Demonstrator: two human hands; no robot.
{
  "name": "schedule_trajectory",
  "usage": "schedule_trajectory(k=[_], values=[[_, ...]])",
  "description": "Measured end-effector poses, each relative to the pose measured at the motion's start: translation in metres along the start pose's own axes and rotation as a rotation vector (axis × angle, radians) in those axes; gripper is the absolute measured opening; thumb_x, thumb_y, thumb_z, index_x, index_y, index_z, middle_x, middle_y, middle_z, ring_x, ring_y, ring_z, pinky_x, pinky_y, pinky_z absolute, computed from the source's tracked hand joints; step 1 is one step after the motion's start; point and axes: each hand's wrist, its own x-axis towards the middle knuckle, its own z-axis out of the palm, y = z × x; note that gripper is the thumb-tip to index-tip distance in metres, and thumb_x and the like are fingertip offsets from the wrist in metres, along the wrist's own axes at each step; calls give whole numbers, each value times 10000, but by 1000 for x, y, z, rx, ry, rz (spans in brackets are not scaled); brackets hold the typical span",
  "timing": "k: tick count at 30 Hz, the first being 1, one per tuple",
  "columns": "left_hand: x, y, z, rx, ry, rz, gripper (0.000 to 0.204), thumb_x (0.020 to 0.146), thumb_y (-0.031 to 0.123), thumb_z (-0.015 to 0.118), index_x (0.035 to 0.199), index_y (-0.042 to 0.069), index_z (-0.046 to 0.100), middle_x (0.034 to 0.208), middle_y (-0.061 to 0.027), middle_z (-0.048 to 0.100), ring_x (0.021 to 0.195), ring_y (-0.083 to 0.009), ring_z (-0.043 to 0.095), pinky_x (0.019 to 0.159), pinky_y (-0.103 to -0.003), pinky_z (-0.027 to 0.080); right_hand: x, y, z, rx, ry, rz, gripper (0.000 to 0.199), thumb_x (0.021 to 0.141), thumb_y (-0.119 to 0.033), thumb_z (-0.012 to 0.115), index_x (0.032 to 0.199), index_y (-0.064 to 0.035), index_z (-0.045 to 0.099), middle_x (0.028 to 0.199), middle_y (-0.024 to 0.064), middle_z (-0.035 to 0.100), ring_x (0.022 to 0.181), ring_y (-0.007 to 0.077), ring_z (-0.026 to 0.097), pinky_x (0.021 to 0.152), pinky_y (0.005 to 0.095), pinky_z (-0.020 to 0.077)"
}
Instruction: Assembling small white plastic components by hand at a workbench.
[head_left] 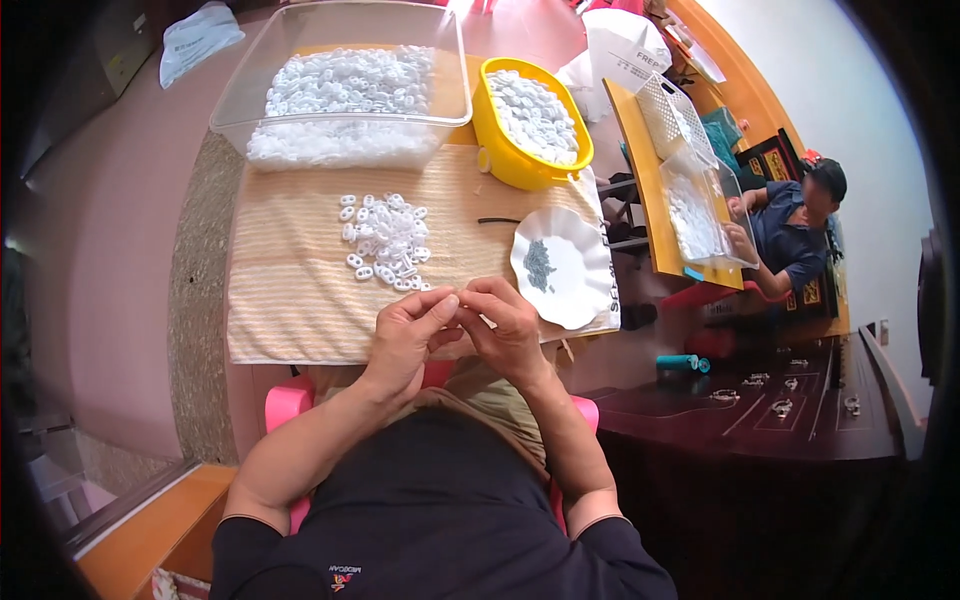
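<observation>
My left hand and my right hand meet at the near edge of the cloth, fingertips pinched together. Whatever they pinch is too small and covered to make out. Just beyond them lies a loose pile of small white plastic pieces, each oval with two holes. To the right of my right hand rests a white scalloped dish. On it is a little heap of small grey-green parts. A short black stick-like thing lies on the cloth by the dish's far edge.
A clear bin of white pieces stands at the far left, and a yellow tub of white pieces beside it. A striped cloth covers the table. At right, a co-worker sits at another table with a clear bin.
</observation>
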Motion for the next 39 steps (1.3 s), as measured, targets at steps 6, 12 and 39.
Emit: schedule_trajectory(k=[6, 12, 39], values=[[0, 3, 2, 12, 10, 44, 181, 880, 117, 656, 1039, 32, 646, 873, -34, 659, 740, -96, 619, 685, -219, 528, -3, -1, -8, 164, -73, 43, 242, 794, 60, 655, 1027, 0, 637, 911, 102, 608, 790, 183, 596, 641, 262, 469], [-2, 1, 1, 12, -59, -8, 162, 859, 75, 671, 1004, 11, 638, 851, -64, 660, 732, -121, 643, 692, -244, 561, -9, 2, -49, 209, -145, 303, 211, 827, 45, 640, 1034, 7, 639, 902, 55, 620, 792, 92, 575, 672, 214, 467], [-2, 7, 1, 31, -69, -4, 144, 872, 51, 644, 1006, 14, 609, 864, -71, 653, 779, -144, 651, 744, -277, 565, 9, 57, -104, -670, -327, 424, 191, 717, -74, 603, 872, -2, 688, 774, 172, 664, 737, 305, 662, 695, 364, 516]])
